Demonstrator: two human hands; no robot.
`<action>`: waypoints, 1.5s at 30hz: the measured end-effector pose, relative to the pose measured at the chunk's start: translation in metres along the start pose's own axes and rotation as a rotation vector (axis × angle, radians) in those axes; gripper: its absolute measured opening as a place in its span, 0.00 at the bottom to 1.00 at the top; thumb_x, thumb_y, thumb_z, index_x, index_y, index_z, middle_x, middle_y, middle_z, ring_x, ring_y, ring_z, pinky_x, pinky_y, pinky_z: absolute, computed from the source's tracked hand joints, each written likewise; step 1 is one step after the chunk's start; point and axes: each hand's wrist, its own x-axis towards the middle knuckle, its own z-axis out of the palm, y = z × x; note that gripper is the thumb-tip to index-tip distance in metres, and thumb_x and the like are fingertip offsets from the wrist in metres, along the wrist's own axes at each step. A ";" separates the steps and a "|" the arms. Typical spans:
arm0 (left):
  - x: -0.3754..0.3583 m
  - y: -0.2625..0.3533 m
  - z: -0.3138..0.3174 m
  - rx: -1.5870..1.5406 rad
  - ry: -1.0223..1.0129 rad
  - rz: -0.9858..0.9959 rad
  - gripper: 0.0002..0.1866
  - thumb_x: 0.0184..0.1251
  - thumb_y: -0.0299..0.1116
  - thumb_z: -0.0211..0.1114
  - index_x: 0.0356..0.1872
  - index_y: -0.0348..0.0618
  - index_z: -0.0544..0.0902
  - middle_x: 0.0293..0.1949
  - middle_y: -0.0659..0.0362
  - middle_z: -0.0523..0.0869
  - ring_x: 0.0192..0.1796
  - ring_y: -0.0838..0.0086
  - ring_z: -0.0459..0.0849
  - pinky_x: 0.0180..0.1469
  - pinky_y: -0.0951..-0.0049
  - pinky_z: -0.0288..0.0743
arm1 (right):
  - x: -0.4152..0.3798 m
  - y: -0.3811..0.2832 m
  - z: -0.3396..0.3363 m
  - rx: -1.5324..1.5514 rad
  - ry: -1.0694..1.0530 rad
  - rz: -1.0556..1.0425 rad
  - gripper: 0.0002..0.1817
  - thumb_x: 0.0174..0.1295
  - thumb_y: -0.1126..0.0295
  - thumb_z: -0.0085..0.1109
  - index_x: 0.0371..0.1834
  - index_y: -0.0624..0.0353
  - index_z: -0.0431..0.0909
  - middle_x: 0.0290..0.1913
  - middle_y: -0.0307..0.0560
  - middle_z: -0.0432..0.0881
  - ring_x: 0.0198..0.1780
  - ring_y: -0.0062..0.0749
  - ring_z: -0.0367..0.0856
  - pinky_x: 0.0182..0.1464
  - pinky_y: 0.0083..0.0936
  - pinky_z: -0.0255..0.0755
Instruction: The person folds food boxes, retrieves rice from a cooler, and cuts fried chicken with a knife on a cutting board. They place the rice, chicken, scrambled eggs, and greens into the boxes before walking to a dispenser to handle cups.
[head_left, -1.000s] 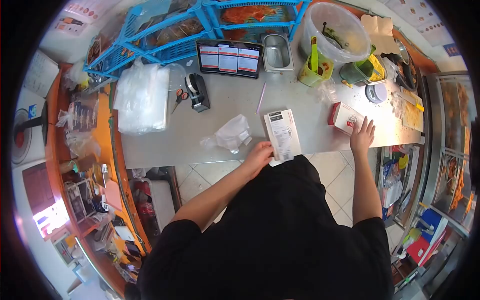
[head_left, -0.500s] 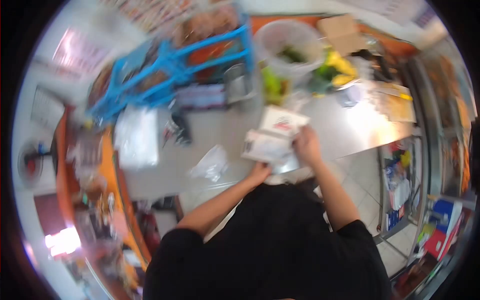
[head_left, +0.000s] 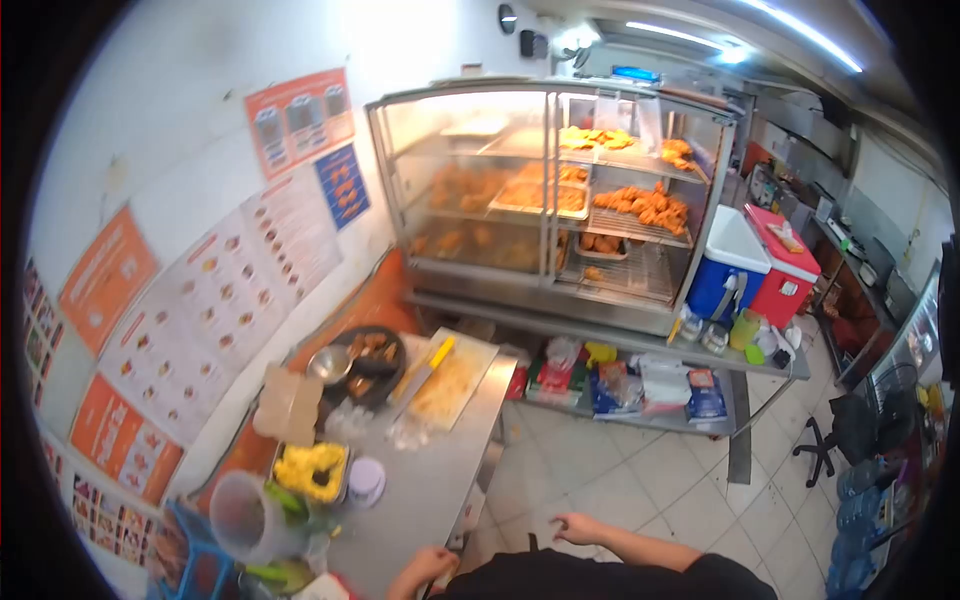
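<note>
Near the front edge of the steel table (head_left: 385, 510) is my left hand (head_left: 432, 563), back turned up; its fingers are too small and turned away to show whether they hold anything. My right hand (head_left: 578, 528) hangs over the tiled floor in front of my body, its fingers loosely bent and apart, with nothing visible in them. Left of my left hand, a white item with red (head_left: 325, 588) is cut off by the frame's bottom. Closest on the table are a round white lid or tub (head_left: 367, 482) and a metal tray of yellow food (head_left: 312, 472).
A clear bucket (head_left: 245, 520), a black pan (head_left: 372, 365), a cutting board (head_left: 455, 380) and a yellow-handled knife (head_left: 425, 375) are on the table. Ahead stands a glass display case (head_left: 550, 200) of fried food. Blue (head_left: 727, 260) and red (head_left: 780, 265) coolers stand to its right.
My view has swung right and up, from the table to the display case. Both hands were at white boxes; my right hand is now away from them, over the floor.
</note>
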 end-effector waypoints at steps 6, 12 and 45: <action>0.133 0.301 -0.192 -0.008 0.580 0.896 0.06 0.75 0.24 0.62 0.43 0.37 0.87 0.35 0.50 0.90 0.40 0.66 0.89 0.45 0.67 0.81 | 0.034 0.029 -0.123 0.371 0.307 -0.143 0.23 0.76 0.58 0.59 0.69 0.55 0.79 0.50 0.49 0.92 0.55 0.32 0.90 0.57 0.32 0.80; 0.192 0.617 -0.290 0.206 0.440 1.638 0.07 0.78 0.21 0.57 0.45 0.33 0.84 0.38 0.51 0.90 0.43 0.66 0.90 0.51 0.67 0.83 | 0.075 0.012 -0.294 0.702 0.294 -0.040 0.23 0.77 0.63 0.58 0.72 0.59 0.75 0.50 0.44 0.91 0.56 0.26 0.87 0.61 0.29 0.77; 0.122 1.155 -0.251 0.791 -0.170 1.414 0.19 0.69 0.35 0.76 0.56 0.35 0.88 0.49 0.56 0.93 0.50 0.74 0.89 0.56 0.71 0.82 | -0.207 -0.123 -0.913 -0.584 1.281 -0.905 0.08 0.71 0.73 0.62 0.42 0.66 0.87 0.34 0.46 0.89 0.35 0.26 0.88 0.40 0.23 0.78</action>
